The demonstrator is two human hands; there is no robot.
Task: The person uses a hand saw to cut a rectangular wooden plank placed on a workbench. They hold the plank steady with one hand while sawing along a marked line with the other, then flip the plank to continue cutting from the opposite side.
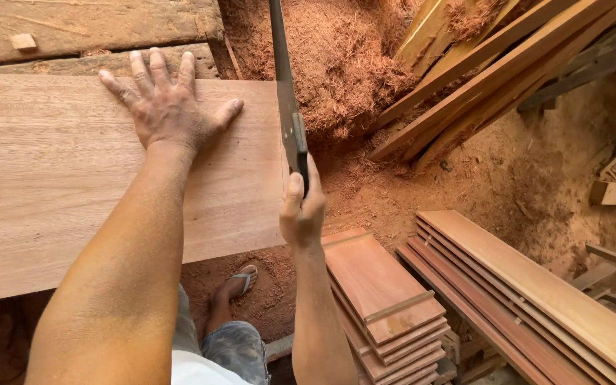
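A heap of reddish sawdust and shavings [340,64] lies on the ground just past the end of the board, and long planks [493,64] lean across it from the upper right. Below them, a stack of short boards [383,299] sits near the person's sandalled foot [240,281], with longer planks [536,292] laid beside it. Nothing lies on top of the wide board [51,185]; it rests flat on a rough table [73,28], with its right end jutting out over the ground.

The left hand [165,107] lies palm down on the far part of that board, fingers spread wide apart and thumb pointing toward the saw, the arm stretched straight out. The right hand [302,210] is clamped around the handle of a handsaw [286,100], thumb on top. The saw's blade runs away from the person, right along the board's right end edge; I cannot tell how deep it sits in the wood.
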